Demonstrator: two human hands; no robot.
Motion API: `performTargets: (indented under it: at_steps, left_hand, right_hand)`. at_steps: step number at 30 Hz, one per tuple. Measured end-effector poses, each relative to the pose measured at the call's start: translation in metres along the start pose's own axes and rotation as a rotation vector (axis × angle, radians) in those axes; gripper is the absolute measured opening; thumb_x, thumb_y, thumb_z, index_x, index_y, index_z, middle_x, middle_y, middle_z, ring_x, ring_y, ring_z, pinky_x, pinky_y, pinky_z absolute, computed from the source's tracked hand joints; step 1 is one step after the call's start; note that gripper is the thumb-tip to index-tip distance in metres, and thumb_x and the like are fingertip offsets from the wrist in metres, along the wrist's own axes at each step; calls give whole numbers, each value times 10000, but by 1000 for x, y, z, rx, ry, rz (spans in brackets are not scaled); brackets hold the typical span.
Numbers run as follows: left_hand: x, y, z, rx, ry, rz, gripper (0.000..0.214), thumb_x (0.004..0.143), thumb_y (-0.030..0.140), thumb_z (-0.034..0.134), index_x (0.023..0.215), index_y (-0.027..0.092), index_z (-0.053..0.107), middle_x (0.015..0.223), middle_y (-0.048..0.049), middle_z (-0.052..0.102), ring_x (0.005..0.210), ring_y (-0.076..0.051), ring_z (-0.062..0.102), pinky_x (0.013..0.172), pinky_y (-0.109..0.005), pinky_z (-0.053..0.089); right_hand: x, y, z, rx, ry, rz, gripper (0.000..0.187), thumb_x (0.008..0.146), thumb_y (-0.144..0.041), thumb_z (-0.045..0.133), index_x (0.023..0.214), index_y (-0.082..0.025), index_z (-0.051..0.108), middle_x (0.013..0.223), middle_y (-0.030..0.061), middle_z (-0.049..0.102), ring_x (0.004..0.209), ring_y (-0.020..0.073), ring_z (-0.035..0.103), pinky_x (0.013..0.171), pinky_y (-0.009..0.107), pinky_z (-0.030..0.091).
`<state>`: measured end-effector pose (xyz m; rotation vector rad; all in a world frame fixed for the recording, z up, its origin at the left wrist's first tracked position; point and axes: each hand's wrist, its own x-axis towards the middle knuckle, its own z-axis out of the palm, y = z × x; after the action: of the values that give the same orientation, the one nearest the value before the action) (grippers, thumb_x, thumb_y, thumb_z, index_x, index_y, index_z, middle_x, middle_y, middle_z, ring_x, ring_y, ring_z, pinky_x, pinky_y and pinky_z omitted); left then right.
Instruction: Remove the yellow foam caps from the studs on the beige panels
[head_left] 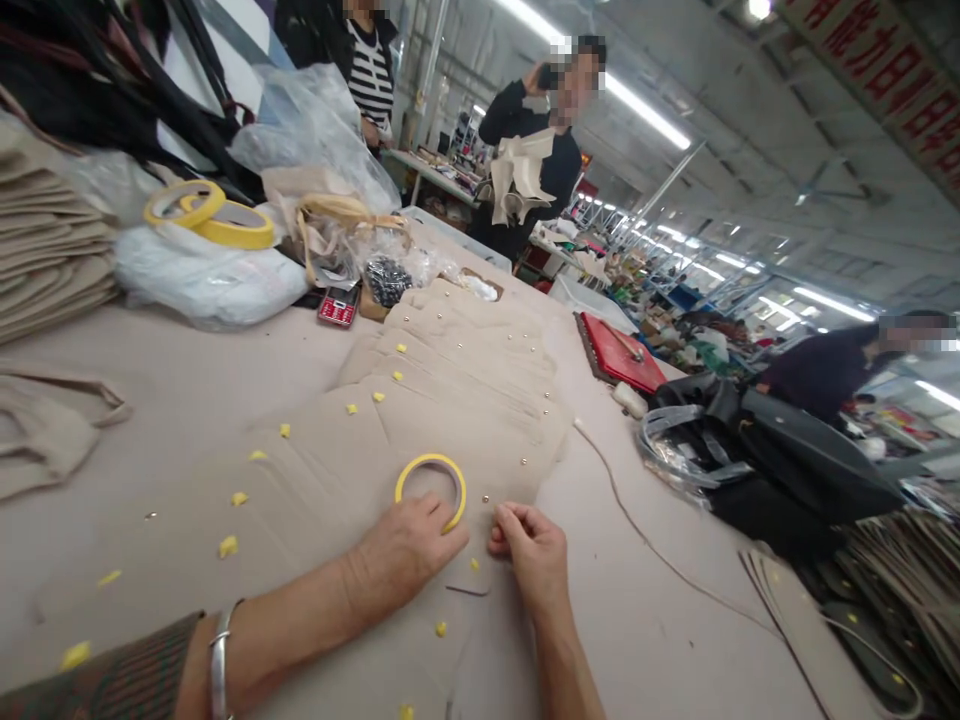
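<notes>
My left hand [420,540], with a bracelet on the wrist, is closed on the lower part of a roll of yellow tape [430,461]. The roll stands over overlapping beige panels [457,415] spread across the table. Just right of it, my right hand [531,548] pinches thumb against fingers at the panels' edge; whatever is in that pinch is too small to make out. A small metal stud [486,499] shows just above my right fingertips. Bits of yellow tape [228,546] dot the panels in rows, and more studs line the far ones.
Two more tape rolls [225,222] rest on a white plastic bag [210,278] at the back left. A red phone [337,307] lies nearby. A cord [637,525] crosses the table's right side, near black bags [780,465]. A person [555,165] stands beyond, holding beige pieces.
</notes>
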<state>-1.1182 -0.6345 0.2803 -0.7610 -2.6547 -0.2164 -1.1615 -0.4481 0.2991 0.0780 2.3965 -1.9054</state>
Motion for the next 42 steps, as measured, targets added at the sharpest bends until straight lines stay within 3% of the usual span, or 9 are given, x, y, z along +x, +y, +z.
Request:
performTargets:
  at_steps: [7,13,17,19,23,26,32,38,42]
  left_hand:
    - [-2,1,-6,-78,-57,26,92,861,154,621,842,189,538,825,-37,592,743,-219,510,586,-325,374]
    - [-1,0,-12,-103,-65,32,88,868,137,605,822,182,545,817,-38,604,744,-218,518,601,-337,386]
    - [1,1,-18,-127,-92,31,81,875,133,592,816,173,555,813,-51,614,737,-213,527,599,-332,385]
    - [1,1,-20,-133,-112,26,72,876,125,588,828,171,560,822,-54,619,749,-218,534,601,-330,387]
    - [2,0,-22,-140,-160,6,55,876,121,585,868,175,576,861,-57,626,784,-231,549,609,-335,395]
    - [1,0,-21,-157,-158,6,51,881,128,583,876,178,577,866,-56,623,785,-229,544,614,-334,403]
    - [1,1,-22,-129,-141,4,56,879,130,592,880,178,562,887,-58,630,799,-232,548,619,-331,405]
    - [2,1,-19,-135,-130,18,78,875,113,580,836,177,560,848,-54,616,768,-229,542,593,-339,392]
    - [1,-1,-17,-138,-85,-2,69,875,111,574,856,176,561,855,-46,608,762,-222,537,610,-333,398]
  right_hand:
    - [1,2,7,-248,-48,-114,334,810,-474,621,796,-149,696,570,-2,609,488,122,541,475,218,474]
    - [1,-4,12,-549,-32,-344,258,862,-357,531,794,-181,707,707,30,706,621,158,634,619,243,471]
    - [5,-3,18,-655,6,-433,250,860,-320,502,760,-179,683,696,35,701,599,159,628,615,249,449]
    - [6,-2,19,-686,22,-437,247,863,-315,493,766,-179,675,709,42,703,614,165,634,622,256,446]
    - [5,1,15,-657,86,-300,287,832,-354,569,1027,-154,635,614,0,673,564,179,631,577,259,440]
    - [0,7,7,-551,64,-213,267,849,-411,563,934,-168,632,603,-2,668,541,170,629,546,249,452]
    - [-6,13,7,-626,46,-479,255,895,-338,501,888,-184,704,868,58,733,779,181,673,736,264,472]
    - [4,3,22,-742,69,-429,239,902,-316,500,802,-188,676,730,32,693,657,169,635,653,259,413]
    - [4,-2,20,-745,-1,-457,218,900,-283,500,773,-184,647,709,18,669,660,157,615,656,247,398]
